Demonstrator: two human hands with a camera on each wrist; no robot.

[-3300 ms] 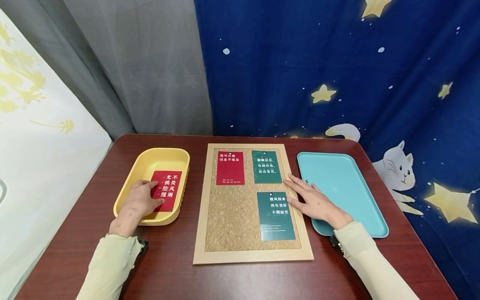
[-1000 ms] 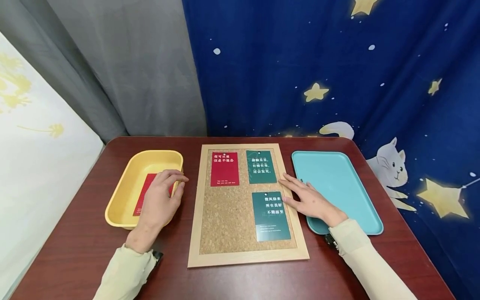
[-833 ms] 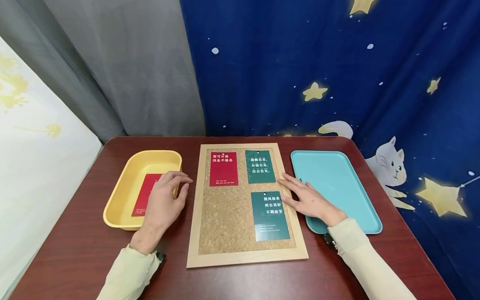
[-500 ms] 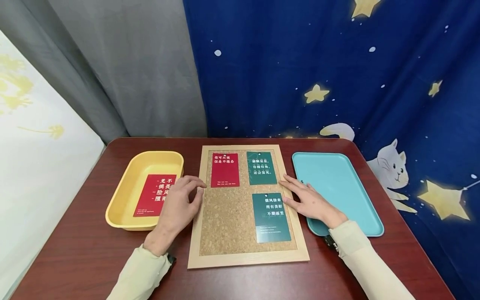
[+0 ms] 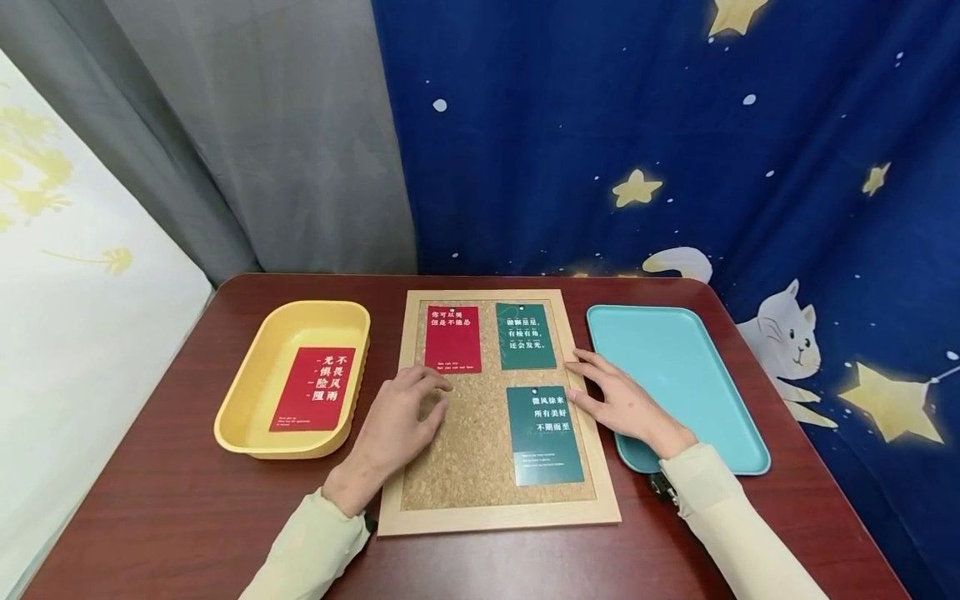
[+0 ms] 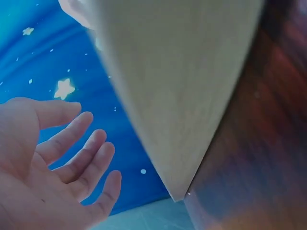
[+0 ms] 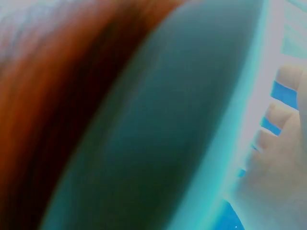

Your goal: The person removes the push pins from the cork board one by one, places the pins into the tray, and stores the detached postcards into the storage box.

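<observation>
In the head view my left hand [image 5: 397, 421] hovers over the left part of a wood-framed cork board [image 5: 461, 454]. Its fingers are loosely bent, and the left wrist view shows nothing between thumb and fingers [image 6: 98, 165]. My right hand [image 5: 626, 407] rests with extended fingers on the board's right frame, beside the lower green card [image 5: 547, 446]. Pinned along the top are a red card [image 5: 452, 343] and another green card [image 5: 527, 343], each with white lettering. A further red card [image 5: 313, 390] lies inside the yellow basin [image 5: 255, 367] on the left.
A turquoise tray [image 5: 682, 358] stands right of the board, partly under my right wrist. All of it is on a dark red-brown table [image 5: 495, 567]. A blue star-patterned curtain [image 5: 525, 150] and a grey one [image 5: 292, 142] hang behind.
My left hand was on the red card in the yellow basin, then let go and moved right over the board; that card now lies in full view. My right hand stayed put.
</observation>
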